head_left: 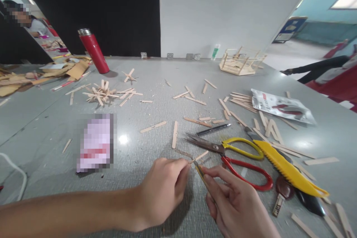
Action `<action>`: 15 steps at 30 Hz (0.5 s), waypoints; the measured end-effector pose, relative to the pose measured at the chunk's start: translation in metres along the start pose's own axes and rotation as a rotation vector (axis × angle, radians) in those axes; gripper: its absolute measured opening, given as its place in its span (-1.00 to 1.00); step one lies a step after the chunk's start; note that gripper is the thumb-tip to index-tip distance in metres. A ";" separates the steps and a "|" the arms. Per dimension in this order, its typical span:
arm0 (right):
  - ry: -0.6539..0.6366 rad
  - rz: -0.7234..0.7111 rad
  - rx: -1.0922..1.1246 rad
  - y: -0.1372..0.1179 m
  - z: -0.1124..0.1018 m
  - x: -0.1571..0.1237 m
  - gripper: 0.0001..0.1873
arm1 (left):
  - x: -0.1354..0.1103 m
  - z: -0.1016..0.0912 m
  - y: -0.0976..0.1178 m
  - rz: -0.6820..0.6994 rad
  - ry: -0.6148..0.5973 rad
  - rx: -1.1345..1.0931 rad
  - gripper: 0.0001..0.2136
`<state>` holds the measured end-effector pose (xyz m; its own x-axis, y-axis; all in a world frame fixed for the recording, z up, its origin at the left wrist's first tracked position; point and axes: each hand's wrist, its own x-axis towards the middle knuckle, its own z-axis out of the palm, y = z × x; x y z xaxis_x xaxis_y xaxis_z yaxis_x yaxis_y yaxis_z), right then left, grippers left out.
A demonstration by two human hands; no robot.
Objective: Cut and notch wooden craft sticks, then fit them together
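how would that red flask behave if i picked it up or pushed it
The red flask would probably tip if pushed near its metallic cap, since it stands tall on a narrow base. Once down, its round body could well roll. Its smooth-looking side may feel slightly slippery when gripped.

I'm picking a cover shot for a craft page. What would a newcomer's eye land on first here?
Probably the scissors, with one yellow and one red handle, lying just beyond the right hand. The red bottle stands out at the back left, before a black panel. Pale wooden sticks lie scattered across the grey table.
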<state>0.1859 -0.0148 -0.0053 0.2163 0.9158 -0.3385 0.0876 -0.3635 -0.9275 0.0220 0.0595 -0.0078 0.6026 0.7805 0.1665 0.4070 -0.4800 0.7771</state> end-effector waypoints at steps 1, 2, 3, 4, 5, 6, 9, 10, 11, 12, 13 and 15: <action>0.004 -0.001 0.000 0.000 0.000 0.000 -0.58 | 0.000 0.000 0.000 -0.003 0.002 0.002 -0.69; 0.007 -0.005 0.003 -0.002 0.000 0.000 -0.58 | 0.000 0.000 0.000 -0.004 0.002 0.003 -0.69; 0.009 -0.008 0.001 -0.003 0.000 -0.001 -0.59 | 0.000 0.000 0.000 -0.001 0.002 0.002 -0.70; 0.008 -0.006 -0.016 -0.005 -0.001 -0.002 -0.58 | 0.000 -0.001 0.000 0.004 0.001 -0.001 -0.70; 0.006 0.002 -0.044 -0.007 -0.001 -0.003 -0.58 | 0.000 -0.001 -0.001 0.012 -0.002 -0.006 -0.70; 0.005 0.012 -0.076 -0.008 -0.001 -0.004 -0.57 | 0.001 -0.001 -0.001 0.021 -0.006 -0.011 -0.69; -0.001 0.030 -0.120 -0.010 -0.002 -0.006 -0.56 | 0.002 -0.002 -0.002 0.056 -0.021 -0.020 -0.67; 0.000 0.027 -0.121 -0.011 -0.002 -0.007 -0.55 | 0.002 -0.002 -0.002 0.065 -0.027 -0.021 -0.68; 0.002 0.023 -0.123 -0.011 -0.002 -0.007 -0.56 | 0.002 -0.002 -0.003 0.074 -0.033 -0.019 -0.69; 0.006 0.017 -0.126 -0.011 -0.002 -0.007 -0.56 | 0.002 -0.002 -0.004 0.080 -0.038 -0.017 -0.70; 0.009 0.011 -0.131 -0.011 -0.002 -0.007 -0.58 | 0.002 -0.002 -0.005 0.084 -0.044 -0.015 -0.72; 0.004 0.005 -0.145 -0.012 -0.002 -0.007 -0.61 | 0.001 -0.002 -0.006 0.089 -0.053 -0.010 -0.75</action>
<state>0.1856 -0.0173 0.0083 0.2213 0.9134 -0.3417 0.2260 -0.3888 -0.8932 0.0192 0.0638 -0.0112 0.6719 0.7124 0.2027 0.3435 -0.5421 0.7669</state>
